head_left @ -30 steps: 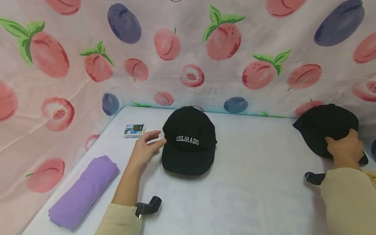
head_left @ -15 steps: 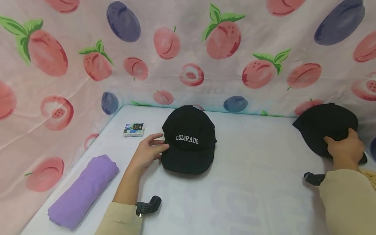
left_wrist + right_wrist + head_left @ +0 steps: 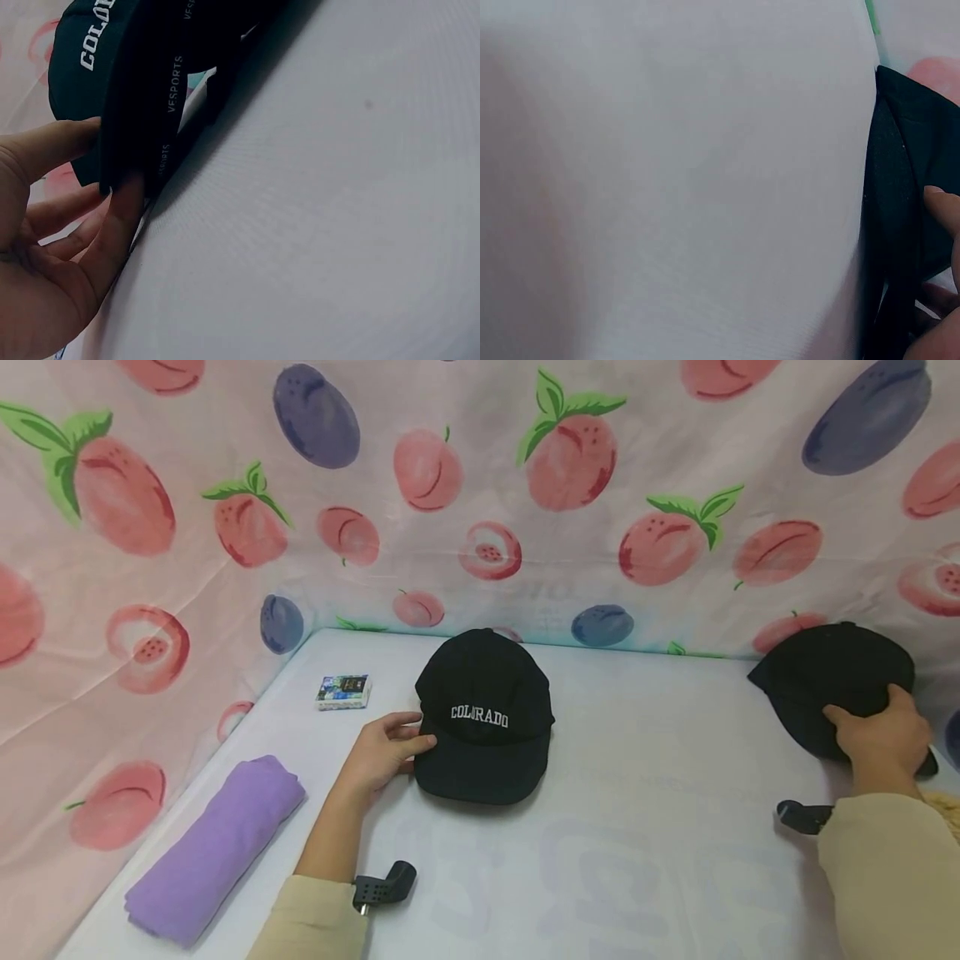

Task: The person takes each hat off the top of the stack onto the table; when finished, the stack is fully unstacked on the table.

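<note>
A black baseball cap point(image 3: 483, 693) with COLORADO in white letters sits on the white table, brim toward me. My left hand point(image 3: 378, 750) pinches its left edge where the brim meets the crown. In the left wrist view the thumb point(image 3: 71, 142) lies on the outside and a fingertip reaches the underside, near the printed inner band point(image 3: 174, 82). At the far right, my right hand point(image 3: 885, 731) grips a second black cap point(image 3: 840, 668), lying tilted against the wall cloth. Its thumb point(image 3: 941, 202) presses the cap's outside in the right wrist view, and other fingers curl below.
A rolled purple cloth point(image 3: 213, 852) lies at the left of the table point(image 3: 660, 827). Behind it is a small patterned box point(image 3: 343, 692). Fruit-print cloth point(image 3: 570, 552) walls the back and left side. Something straw-coloured point(image 3: 947, 810) peeks out beside the right sleeve.
My left hand has come up to the COLORADO cap from beside it, moving slightly right and toward me, and now pinches its edge. The right hand and its cap have stayed put.
</note>
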`<state>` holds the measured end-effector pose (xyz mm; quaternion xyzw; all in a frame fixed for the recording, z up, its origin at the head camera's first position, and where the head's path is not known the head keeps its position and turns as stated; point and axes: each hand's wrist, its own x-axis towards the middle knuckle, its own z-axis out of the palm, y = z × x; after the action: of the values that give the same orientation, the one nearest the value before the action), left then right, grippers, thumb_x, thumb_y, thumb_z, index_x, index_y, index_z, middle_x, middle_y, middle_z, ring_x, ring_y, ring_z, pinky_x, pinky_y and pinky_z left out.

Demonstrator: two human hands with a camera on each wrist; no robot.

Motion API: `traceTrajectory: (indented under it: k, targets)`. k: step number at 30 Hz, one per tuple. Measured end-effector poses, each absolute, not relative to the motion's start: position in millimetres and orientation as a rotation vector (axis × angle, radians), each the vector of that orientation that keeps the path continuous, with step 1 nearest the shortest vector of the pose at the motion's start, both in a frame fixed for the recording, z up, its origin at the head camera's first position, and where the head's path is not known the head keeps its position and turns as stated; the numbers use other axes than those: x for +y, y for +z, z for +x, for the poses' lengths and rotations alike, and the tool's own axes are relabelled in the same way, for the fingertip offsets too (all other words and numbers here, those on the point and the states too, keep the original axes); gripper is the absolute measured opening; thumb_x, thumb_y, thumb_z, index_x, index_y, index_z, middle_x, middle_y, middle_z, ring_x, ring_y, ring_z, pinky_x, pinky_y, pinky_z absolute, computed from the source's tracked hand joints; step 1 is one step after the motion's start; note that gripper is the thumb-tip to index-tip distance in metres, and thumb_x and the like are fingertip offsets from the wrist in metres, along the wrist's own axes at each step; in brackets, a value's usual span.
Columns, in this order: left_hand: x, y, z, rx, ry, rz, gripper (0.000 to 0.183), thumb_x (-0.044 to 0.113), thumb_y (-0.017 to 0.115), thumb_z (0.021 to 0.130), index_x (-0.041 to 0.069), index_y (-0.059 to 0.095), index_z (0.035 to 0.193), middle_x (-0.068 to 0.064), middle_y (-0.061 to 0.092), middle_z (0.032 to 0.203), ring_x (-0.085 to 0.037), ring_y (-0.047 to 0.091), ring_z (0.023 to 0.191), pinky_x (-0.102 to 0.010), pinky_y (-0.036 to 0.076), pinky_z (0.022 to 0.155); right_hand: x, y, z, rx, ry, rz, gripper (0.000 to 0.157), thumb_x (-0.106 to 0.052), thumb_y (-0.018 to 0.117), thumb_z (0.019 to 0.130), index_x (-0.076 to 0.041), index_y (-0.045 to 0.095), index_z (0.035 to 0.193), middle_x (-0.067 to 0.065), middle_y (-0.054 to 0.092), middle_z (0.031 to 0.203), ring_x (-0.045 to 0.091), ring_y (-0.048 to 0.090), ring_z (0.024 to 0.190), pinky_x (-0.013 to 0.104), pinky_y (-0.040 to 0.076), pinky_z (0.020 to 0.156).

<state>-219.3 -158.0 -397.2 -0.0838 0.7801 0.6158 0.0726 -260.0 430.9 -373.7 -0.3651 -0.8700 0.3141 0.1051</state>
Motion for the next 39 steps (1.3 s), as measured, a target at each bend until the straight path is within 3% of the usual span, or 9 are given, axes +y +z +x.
traceTrajectory:
  k: [5,14,24,33,39]
  targets:
    - [-158,-397,-219,2.354,1.842,-0.263,0.055,0.016,0.076,0.094,0.004,0.057,0.144,-0.02,0.063,0.133,-0.018,0.067,0.1,-0.03,0.06,0.083,429,-374,-262,-2.521,0.932,-1.066,0.08,-0.024,0.054,0.102,-0.003,0.009,0.165,0.032,0.011,0.168,0.049,0.014,0.156,0.06,0.016,0.127]
    - [-151,-391,-220,2.408,1.784,-0.293,0.058,0.025,0.077,0.093,0.005,0.058,0.144,-0.019,0.064,0.134,-0.025,0.065,0.11,-0.029,0.058,0.085,413,-365,-263,-2.422,0.972,-0.982,0.077,-0.025,0.055,0.103,-0.008,0.014,0.166,0.029,0.015,0.169,0.044,0.015,0.157,0.056,0.015,0.128]
    - [-150,-389,-217,2.394,1.797,-0.299,0.06,0.015,0.078,0.092,0.003,0.055,0.146,-0.021,0.063,0.133,-0.024,0.065,0.106,-0.024,0.054,0.077,393,-357,-268,-2.351,0.953,-0.824,0.073,-0.025,0.057,0.102,-0.012,0.023,0.165,0.024,0.023,0.168,0.041,0.019,0.157,0.052,0.015,0.129]
    - [-150,-390,-218,2.412,1.772,-0.313,0.059,0.016,0.078,0.092,0.006,0.056,0.146,-0.018,0.063,0.132,-0.025,0.065,0.105,-0.024,0.055,0.079,380,-352,-265,-2.274,1.101,-0.792,0.075,-0.035,0.06,0.101,-0.024,0.023,0.166,0.012,0.02,0.17,0.027,0.017,0.159,0.042,0.014,0.131]
    - [-150,-392,-217,2.403,1.765,-0.31,0.059,0.018,0.077,0.093,0.006,0.055,0.146,-0.019,0.063,0.133,-0.026,0.066,0.107,-0.028,0.057,0.085,373,-356,-263,-2.268,1.131,-0.786,0.077,-0.036,0.061,0.101,-0.024,0.022,0.166,0.008,0.02,0.172,0.024,0.014,0.16,0.041,0.013,0.131]
